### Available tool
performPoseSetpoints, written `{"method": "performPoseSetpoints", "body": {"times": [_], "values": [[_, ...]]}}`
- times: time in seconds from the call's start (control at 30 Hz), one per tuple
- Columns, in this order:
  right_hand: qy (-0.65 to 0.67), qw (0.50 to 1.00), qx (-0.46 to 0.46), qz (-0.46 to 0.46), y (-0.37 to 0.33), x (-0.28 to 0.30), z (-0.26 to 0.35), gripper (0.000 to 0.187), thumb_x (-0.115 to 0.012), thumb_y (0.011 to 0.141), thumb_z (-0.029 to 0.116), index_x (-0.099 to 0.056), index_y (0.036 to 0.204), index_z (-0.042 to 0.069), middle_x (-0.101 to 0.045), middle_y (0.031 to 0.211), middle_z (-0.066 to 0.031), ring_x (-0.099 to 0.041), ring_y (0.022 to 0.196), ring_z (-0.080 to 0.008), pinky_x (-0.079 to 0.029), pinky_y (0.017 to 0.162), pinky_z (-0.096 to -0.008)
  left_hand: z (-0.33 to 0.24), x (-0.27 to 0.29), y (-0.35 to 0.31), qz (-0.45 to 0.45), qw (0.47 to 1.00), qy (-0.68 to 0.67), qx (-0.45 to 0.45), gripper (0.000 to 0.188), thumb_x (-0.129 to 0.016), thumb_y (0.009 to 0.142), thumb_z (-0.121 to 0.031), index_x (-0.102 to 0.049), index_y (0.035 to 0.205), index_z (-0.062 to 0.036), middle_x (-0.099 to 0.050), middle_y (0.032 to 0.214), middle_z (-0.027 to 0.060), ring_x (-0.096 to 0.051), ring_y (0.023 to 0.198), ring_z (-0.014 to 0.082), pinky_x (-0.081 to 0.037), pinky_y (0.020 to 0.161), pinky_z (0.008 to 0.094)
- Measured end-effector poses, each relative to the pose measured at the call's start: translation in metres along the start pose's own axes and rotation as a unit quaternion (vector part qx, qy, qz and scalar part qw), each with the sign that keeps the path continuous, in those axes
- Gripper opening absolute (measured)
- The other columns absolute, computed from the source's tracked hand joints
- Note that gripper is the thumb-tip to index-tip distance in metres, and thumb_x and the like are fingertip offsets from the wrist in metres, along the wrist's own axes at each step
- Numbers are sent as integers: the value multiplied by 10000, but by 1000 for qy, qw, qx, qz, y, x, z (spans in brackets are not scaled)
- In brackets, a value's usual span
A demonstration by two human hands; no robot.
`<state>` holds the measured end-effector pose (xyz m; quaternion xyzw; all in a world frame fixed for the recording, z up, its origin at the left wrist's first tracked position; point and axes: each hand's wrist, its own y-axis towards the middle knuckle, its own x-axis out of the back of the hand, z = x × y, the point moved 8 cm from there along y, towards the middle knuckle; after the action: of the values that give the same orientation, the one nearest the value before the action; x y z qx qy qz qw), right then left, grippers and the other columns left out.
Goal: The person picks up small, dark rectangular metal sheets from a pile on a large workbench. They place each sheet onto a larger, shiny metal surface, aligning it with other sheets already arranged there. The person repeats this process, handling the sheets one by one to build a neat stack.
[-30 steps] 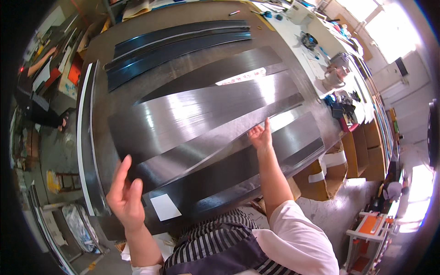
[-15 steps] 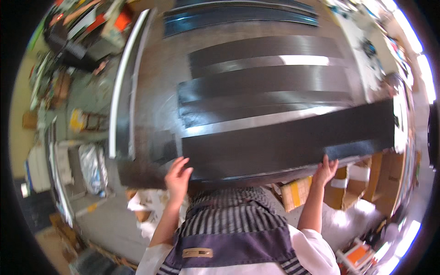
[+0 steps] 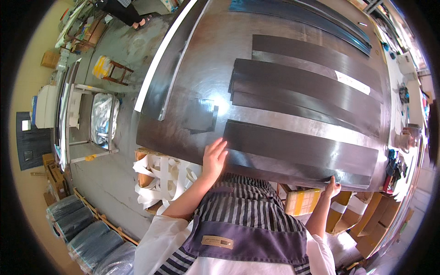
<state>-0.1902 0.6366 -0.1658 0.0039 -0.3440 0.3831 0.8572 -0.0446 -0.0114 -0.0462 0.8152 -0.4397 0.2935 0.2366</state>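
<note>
A long dark flat strip (image 3: 298,144) lies along the near side of the brown table, over a shinier strip (image 3: 293,166) whose near edge shows below it. My left hand (image 3: 215,158) is at their left end, fingers stretched out and touching or just beside the corner. At the near right edge, my right hand (image 3: 333,187) has its thumb on top of the shinier strip; its other fingers are curled and partly hidden under the edge. Farther back lie more dark strips (image 3: 302,85), some overlapping.
Long blue-black pieces (image 3: 302,23) lie at the table's far side, and a white-edged long piece (image 3: 165,55) along its left. Below the table are a box of white scraps (image 3: 165,178) and cardboard boxes (image 3: 302,201). A stool (image 3: 112,70) and another person (image 3: 121,11) are at far left.
The near dark strip, raised and tilted up at its right before, now lies lower and flatter on the table. Both hands stay near its edge. My view has turned, shifting the whole scene.
</note>
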Motion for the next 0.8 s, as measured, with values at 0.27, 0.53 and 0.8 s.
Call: {"method": "performPoseSetpoints", "body": {"times": [0.27,0.53,0.8], "values": [[-59,994,35,-83,-32,-2,36,694,-758,805,193,-394,1343,-52,-578,1027,-122,-552,890,-226,-461,826,-373,-4,-2,1,38,998,6,-41,353,-698,818,-119,-647,1161,-54,-561,1282,100,-570,907,267,-481,849,379],[29,939,321,116,-131,-74,133,528,-611,883,-10,-426,1369,86,-460,1019,-23,-445,829,-109,-418,729,-236,90,62,85,-84,994,48,59,397,-703,748,7,-580,1120,-60,-492,1215,147,-548,993,308,-457,894,399],[-33,864,372,337,-295,-144,193,548,-595,805,-58,-474,1327,61,-500,1072,-73,-492,812,-129,-453,699,-252,84,49,98,-97,986,86,106,572,-884,610,-190,-515,1020,-40,-503,1044,152,-529,932,297,-465,833,392]]}}
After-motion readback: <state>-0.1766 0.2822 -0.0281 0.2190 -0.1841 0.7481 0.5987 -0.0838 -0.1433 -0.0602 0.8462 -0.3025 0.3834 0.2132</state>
